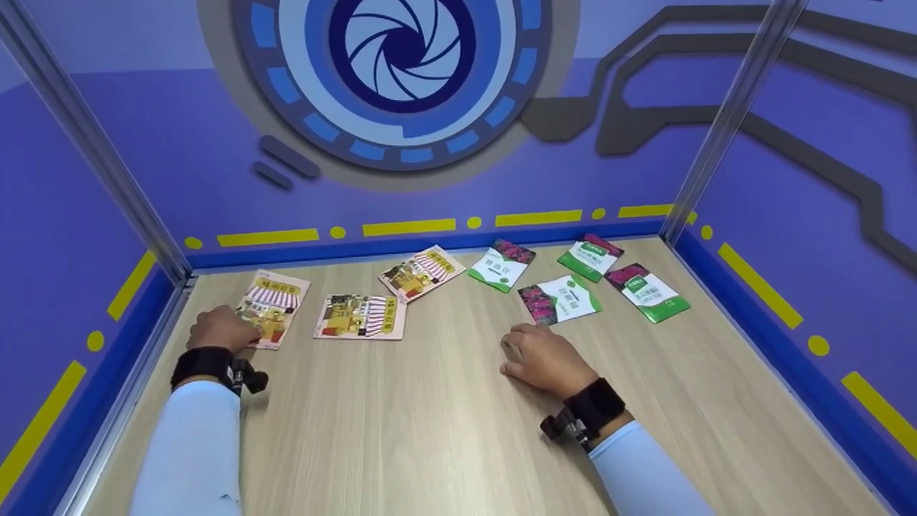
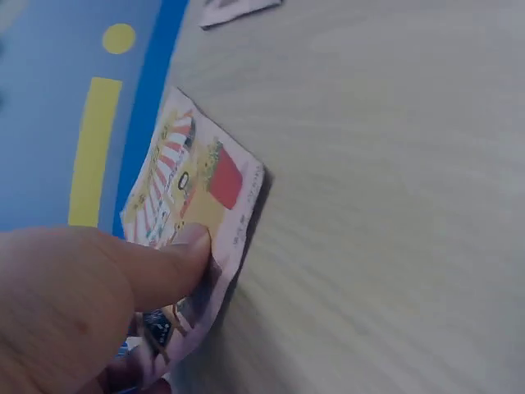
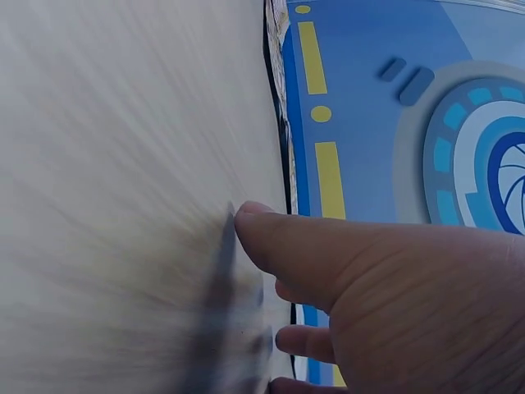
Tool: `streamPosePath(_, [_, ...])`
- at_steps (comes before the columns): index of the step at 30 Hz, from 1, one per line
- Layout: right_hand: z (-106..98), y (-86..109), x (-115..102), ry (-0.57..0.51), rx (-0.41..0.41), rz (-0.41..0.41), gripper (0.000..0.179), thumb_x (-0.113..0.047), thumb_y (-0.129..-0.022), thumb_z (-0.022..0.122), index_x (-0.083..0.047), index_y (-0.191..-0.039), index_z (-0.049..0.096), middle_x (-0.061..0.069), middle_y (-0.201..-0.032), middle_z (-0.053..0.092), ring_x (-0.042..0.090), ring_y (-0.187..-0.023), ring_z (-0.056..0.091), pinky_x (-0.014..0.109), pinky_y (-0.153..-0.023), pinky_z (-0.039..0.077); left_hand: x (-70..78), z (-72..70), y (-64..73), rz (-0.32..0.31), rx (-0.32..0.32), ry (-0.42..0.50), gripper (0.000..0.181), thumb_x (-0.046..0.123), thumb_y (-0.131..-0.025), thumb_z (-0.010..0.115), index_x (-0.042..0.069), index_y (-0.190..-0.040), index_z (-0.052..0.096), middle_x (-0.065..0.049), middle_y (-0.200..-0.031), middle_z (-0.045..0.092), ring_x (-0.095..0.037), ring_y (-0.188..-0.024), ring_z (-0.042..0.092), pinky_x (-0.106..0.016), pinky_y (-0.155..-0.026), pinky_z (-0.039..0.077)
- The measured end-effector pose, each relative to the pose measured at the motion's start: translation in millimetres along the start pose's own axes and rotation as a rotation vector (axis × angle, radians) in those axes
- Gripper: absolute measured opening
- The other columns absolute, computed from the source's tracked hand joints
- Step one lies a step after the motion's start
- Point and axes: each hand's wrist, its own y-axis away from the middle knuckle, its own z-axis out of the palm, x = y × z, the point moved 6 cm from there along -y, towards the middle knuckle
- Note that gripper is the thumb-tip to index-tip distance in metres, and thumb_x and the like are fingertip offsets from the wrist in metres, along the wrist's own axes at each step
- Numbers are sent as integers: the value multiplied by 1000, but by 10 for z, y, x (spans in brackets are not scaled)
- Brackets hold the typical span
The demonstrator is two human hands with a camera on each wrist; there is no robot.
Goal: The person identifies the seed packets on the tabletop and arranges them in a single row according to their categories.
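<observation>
My left hand [image 1: 221,330] pinches the near left edge of a flat pink packet [image 1: 276,295] printed with a striped awning and a shop front. In the left wrist view, the thumb lies across the printed face of this packet [image 2: 176,185], while fingertips show at its underside. My right hand [image 1: 548,360] holds nothing; its fingers are loosely bent close over the table. Just beyond it lies a white and green packet [image 1: 569,301] with pink flowers. The right wrist view shows the thumb and some fingertips apart from one another.
Two more pink packets, one flat [image 1: 358,317] and one slanted [image 1: 426,272], lie mid-table. Several flower-printed packets are at the back right, among them a white one [image 1: 498,266] and a green one [image 1: 589,258]. Purple panels [image 1: 430,208] wall the wooden table [image 1: 401,430].
</observation>
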Motion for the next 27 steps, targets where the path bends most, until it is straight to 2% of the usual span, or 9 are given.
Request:
streamPosePath(3, [2,4,-8,1,14,-4,50,-48,-75,67,-17,-114,62,1,-117,54,20,-108,47,41,-88,39,-16,41,9,15,-5,143,63,35,-83,61,-13,-117,41,-29,-101,50,-41,-89,49,-49,-68,42])
streamPosePath(5, [-3,6,-20,2,21,-9,50,-47,-76,67,-16,-114,62,1,-116,55,20,-108,48,41,-88,39,-10,98,10,13,-25,228,67,34,-89,55,-14,-127,28,-33,-113,43,-45,-102,44,-51,-79,39])
streamPosePath(8, [-25,-3,-41,-12,33,-15,49,-47,-77,66,-15,-114,62,1,-115,55,19,-107,48,41,-88,39,59,157,29,11,-34,317,70,33,-94,45,-12,-136,11,-35,-129,28,-47,-117,30,-54,-92,29])
streamPosePath(11, [-51,-15,-47,-48,44,-6,49,-46,-77,66,-15,-115,62,1,-115,56,19,-106,49,40,-86,41,196,147,76,38,27,378,68,29,-96,39,-10,-138,4,-34,-137,17,-46,-124,19,-53,-98,22])
streamPosePath(13, [-54,-21,-46,-69,42,-1,49,-46,-77,65,-15,-115,62,0,-115,56,19,-106,50,40,-86,41,299,125,129,57,90,423,63,27,-96,37,-8,-139,8,-32,-137,19,-43,-124,21,-51,-98,21])
streamPosePath(17, [-50,-33,-41,-108,29,3,49,-46,-78,65,-15,-116,61,0,-115,56,18,-106,50,39,-86,41,545,124,262,94,219,528,50,27,-95,41,-5,-131,27,-28,-129,36,-38,-119,33,-48,-95,29])
streamPosePath(20, [-74,-44,-38,-143,43,5,47,-45,-79,65,-15,-115,62,0,-114,57,16,-106,50,38,-87,41,782,191,372,120,275,604,42,28,-94,46,-1,-123,37,-23,-119,46,-33,-111,41,-44,-89,35])
streamPosePath(23, [-104,-60,-57,-200,57,0,46,-44,-79,65,-14,-114,62,-1,-113,57,15,-106,50,38,-88,40,1045,288,496,147,268,691,36,29,-93,49,4,-117,42,-18,-106,52,-34,-94,53,-43,-75,45])
streamPosePath(27, [-119,-79,-136,-286,27,-17,47,-46,-80,63,-16,-117,61,-3,-115,56,13,-107,49,38,-89,40,1357,398,666,176,227,819,29,30,-92,52,8,-110,45,-15,-91,54,-37,-70,58,-40,-55,49])
